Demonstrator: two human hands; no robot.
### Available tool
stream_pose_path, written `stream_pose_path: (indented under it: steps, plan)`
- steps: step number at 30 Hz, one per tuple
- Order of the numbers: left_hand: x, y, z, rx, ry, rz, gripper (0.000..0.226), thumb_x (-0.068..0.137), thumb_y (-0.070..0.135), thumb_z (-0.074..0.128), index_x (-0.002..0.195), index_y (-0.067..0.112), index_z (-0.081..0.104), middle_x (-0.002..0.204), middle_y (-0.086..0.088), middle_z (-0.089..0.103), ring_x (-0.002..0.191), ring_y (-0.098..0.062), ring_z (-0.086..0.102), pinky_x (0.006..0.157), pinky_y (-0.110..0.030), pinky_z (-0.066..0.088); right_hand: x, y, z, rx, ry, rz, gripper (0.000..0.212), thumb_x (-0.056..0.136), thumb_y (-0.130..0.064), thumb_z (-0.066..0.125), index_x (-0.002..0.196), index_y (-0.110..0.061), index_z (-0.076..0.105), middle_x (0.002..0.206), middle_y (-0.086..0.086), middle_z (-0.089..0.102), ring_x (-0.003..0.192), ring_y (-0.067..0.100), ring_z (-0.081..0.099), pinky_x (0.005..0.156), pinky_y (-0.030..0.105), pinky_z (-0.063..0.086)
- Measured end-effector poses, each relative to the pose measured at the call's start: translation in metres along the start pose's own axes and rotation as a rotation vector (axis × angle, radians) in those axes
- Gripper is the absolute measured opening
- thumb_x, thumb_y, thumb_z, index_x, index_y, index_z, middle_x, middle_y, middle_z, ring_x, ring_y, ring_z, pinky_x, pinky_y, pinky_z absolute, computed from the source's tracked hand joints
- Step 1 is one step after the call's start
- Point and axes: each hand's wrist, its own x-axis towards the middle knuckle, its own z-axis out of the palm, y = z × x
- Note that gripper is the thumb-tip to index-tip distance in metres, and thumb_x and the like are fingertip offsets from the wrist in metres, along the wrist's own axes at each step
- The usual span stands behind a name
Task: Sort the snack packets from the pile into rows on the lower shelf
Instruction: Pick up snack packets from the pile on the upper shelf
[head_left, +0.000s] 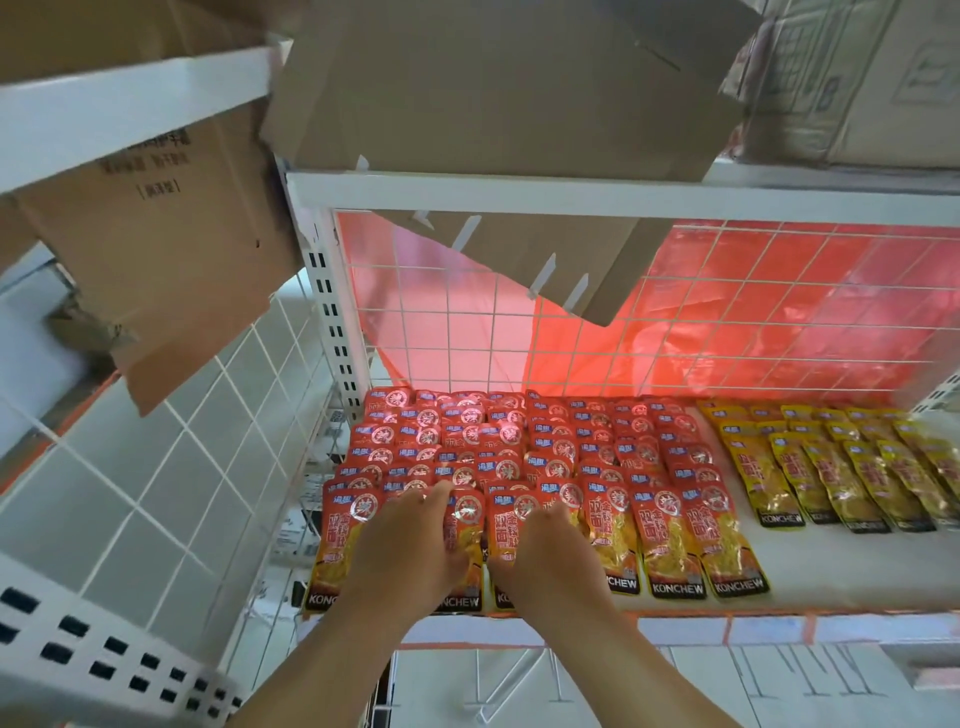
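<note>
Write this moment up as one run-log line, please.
left hand: rests on red packets, front row | right hand: on red packets, grip unclear | yellow packets: rows at right of lower shelf

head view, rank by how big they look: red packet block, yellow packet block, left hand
1. red packet block
2. yellow packet block, cut off at the right edge
3. left hand, enlarged by nearness to the camera
</note>
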Motion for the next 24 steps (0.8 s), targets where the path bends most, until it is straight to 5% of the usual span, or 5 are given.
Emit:
stream_pose_path:
  steps: [7, 13, 15, 19, 24]
  plan:
    - [0.017, 0.001, -0.017, -0.012, 0.012, -0.055, 0.062, 0.097, 0.054, 0.061, 0.152, 0.031, 0.044, 0.135, 0.005, 0.058, 0.127, -0.020, 0.053, 0.102, -0.039, 0.050, -0.002, 0.003, -0.018, -0.065, -0.022, -0.075, 0.050, 0.090, -0.059, 0.058, 0.128, -0.026, 0.052, 0.130, 0.003, 0.049, 0.106, 0.023, 0.062, 0.072, 0.031, 0.048]
    - [0.073, -0.006, -0.030, 0.163, -0.062, -0.131, 0.018, 0.096, 0.014, 0.060, 0.079, 0.018, 0.067, 0.087, 0.000, 0.066, 0.080, -0.018, 0.062, 0.080, -0.031, 0.056, 0.046, 0.001, -0.067, -0.089, 0.076, -0.240, 0.015, 0.098, -0.007, 0.057, 0.104, -0.008, 0.071, 0.103, 0.009, 0.065, 0.088, 0.022, 0.067, 0.080, 0.037, 0.061]
    - [0.097, -0.003, -0.033, 0.265, -0.274, -0.245, 0.009, 0.094, 0.016, 0.065, 0.100, 0.012, 0.070, 0.089, -0.002, 0.059, 0.085, -0.022, 0.061, 0.088, -0.037, 0.057, 0.067, 0.000, -0.071, -0.187, 0.050, -0.291, 0.021, 0.094, 0.000, 0.061, 0.105, -0.009, 0.075, 0.104, 0.011, 0.067, 0.091, 0.024, 0.067, 0.084, 0.036, 0.061]
    - [0.130, 0.000, -0.029, 0.242, -0.500, -0.386, 0.054, 0.091, 0.029, 0.074, 0.138, 0.009, 0.054, 0.103, -0.007, 0.057, 0.103, -0.030, 0.062, 0.095, -0.044, 0.055, 0.129, -0.015, -0.054, -0.433, -0.253, -0.202, 0.030, 0.096, -0.013, 0.064, 0.126, -0.014, 0.069, 0.126, 0.010, 0.064, 0.110, 0.029, 0.065, 0.091, 0.038, 0.056]
    - [0.137, 0.000, -0.024, 0.266, -0.562, -0.323, 0.074, 0.090, 0.028, 0.074, 0.155, 0.011, 0.040, 0.133, -0.011, 0.060, 0.118, -0.033, 0.061, 0.098, -0.046, 0.054, 0.161, -0.021, -0.034, -0.693, -0.461, -0.165, 0.036, 0.086, -0.007, 0.068, 0.123, -0.008, 0.068, 0.107, 0.009, 0.063, 0.080, 0.025, 0.059, 0.059, 0.034, 0.046]
